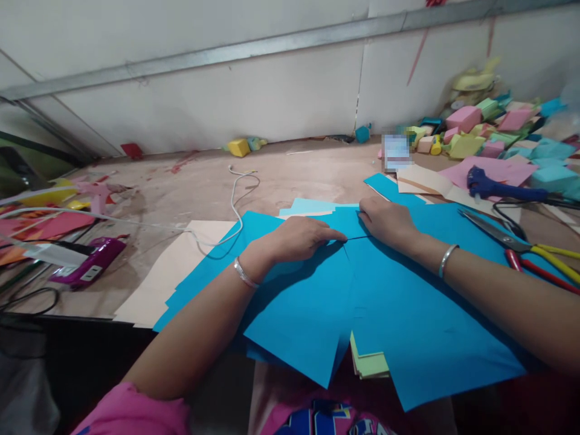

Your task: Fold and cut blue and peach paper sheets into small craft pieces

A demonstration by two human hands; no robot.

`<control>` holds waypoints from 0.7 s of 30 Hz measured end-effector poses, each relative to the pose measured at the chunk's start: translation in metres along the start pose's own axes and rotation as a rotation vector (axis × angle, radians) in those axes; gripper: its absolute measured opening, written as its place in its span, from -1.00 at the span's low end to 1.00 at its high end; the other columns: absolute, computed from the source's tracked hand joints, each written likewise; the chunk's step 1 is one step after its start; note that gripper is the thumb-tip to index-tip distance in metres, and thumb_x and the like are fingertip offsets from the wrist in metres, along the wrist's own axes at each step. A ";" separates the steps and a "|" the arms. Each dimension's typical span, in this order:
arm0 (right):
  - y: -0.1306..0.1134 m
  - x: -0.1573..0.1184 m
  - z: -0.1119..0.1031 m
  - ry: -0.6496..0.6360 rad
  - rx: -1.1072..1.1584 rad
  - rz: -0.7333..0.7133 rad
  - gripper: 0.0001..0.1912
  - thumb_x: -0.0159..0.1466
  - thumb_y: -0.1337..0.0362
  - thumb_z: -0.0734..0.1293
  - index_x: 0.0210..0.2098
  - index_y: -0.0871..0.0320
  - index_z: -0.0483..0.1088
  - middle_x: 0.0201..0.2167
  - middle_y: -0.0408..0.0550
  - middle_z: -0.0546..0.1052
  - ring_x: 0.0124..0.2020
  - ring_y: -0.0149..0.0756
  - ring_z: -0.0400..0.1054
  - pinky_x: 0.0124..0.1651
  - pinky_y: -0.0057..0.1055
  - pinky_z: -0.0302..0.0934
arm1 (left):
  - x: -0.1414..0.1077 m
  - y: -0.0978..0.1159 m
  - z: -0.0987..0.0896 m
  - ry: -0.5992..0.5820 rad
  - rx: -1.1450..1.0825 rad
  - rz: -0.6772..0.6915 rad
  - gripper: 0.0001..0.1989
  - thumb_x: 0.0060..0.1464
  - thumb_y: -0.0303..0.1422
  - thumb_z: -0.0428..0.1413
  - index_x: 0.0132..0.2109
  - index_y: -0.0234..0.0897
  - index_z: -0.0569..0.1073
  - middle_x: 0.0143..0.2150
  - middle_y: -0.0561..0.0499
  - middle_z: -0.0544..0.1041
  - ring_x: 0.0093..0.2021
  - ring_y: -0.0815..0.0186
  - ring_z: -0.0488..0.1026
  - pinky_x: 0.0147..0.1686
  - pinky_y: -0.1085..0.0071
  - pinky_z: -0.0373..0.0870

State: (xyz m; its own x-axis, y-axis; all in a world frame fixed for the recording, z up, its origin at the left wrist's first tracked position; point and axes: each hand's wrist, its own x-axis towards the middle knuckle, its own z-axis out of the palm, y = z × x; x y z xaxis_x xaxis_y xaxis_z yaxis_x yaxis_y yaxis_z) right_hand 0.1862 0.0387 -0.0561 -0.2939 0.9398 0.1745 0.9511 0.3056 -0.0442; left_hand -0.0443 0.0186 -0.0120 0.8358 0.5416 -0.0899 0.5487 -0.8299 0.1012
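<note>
Large blue paper sheets point(299, 314) lie overlapped in front of me, their near edges hanging past the table. My left hand point(303, 238) rests on the blue paper, index finger stretched out with its tip pressed down and the other fingers partly curled. Just to its right, my right hand point(387, 220) is closed against the far part of the sheets, fingers bent under; what they hold, if anything, is hidden. A thin dark line point(357, 238) runs between the two hands; whether it is an edge or a thin object I cannot tell. Light green sheets point(369, 362) show below the blue ones.
Scissors point(516, 241) with yellow and red handles lie right, near a blue glue gun point(502, 186). Folded paper boxes point(480, 133) pile up at back right. Left are a purple power strip point(90, 263), a pink glue gun point(99, 193) and a white cable point(233, 205). Peach sheets point(158, 275) stick out left.
</note>
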 end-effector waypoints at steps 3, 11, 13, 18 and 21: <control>0.004 0.001 0.001 0.012 0.024 -0.020 -0.80 0.38 0.27 0.13 -0.21 0.16 0.36 -0.15 0.07 0.52 -0.21 -0.19 0.37 -0.44 -0.35 -0.15 | 0.002 0.001 0.002 0.002 0.058 -0.003 -0.47 0.25 -0.55 -0.11 0.26 0.02 0.37 -0.18 0.00 0.54 -0.28 0.32 0.44 -0.47 0.42 0.04; 0.012 0.002 0.002 0.032 0.066 -0.073 -0.82 0.35 0.27 0.17 -0.18 0.16 0.38 -0.10 0.08 0.52 -0.14 -0.15 0.37 -0.42 -0.35 -0.11 | 0.012 0.006 0.006 -0.034 0.109 -0.077 -0.40 0.20 -0.54 -0.08 0.29 0.12 0.32 -0.24 0.00 0.52 -0.43 0.35 0.34 -0.52 0.40 -0.04; 0.013 0.003 0.003 0.030 0.081 -0.077 -0.80 0.35 0.27 0.17 -0.14 0.16 0.38 -0.07 0.09 0.52 -0.12 -0.14 0.37 -0.41 -0.36 -0.08 | 0.015 0.005 0.004 -0.058 0.095 -0.083 -0.40 0.21 -0.53 -0.08 0.30 0.14 0.30 -0.21 -0.01 0.53 -0.44 0.36 0.34 -0.51 0.42 -0.03; 0.017 0.006 0.003 0.025 0.141 -0.091 -0.77 0.35 0.27 0.20 -0.05 0.15 0.37 -0.07 0.05 0.53 -0.13 -0.17 0.38 -0.34 -0.37 0.02 | 0.023 0.002 -0.003 -0.081 0.058 0.018 -0.42 0.18 -0.56 -0.07 0.26 0.03 0.38 -0.16 -0.05 0.53 -0.26 0.28 0.42 -0.41 0.44 0.13; 0.018 0.007 0.003 0.019 0.181 -0.093 -0.77 0.32 0.27 0.23 -0.05 0.16 0.38 -0.15 0.00 0.55 -0.21 -0.23 0.38 -0.32 -0.39 0.05 | 0.029 0.002 -0.002 -0.021 0.030 0.116 -0.51 0.15 -0.58 -0.05 0.14 -0.15 0.51 -0.15 -0.10 0.49 -0.21 0.25 0.42 -0.31 0.41 0.23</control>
State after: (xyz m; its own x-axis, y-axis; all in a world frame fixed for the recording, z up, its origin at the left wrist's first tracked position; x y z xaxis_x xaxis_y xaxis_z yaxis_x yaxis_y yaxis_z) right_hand 0.2014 0.0517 -0.0583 -0.3761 0.9036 0.2049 0.8870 0.4151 -0.2025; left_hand -0.0183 0.0328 -0.0121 0.8926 0.4394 -0.1005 0.4476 -0.8904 0.0823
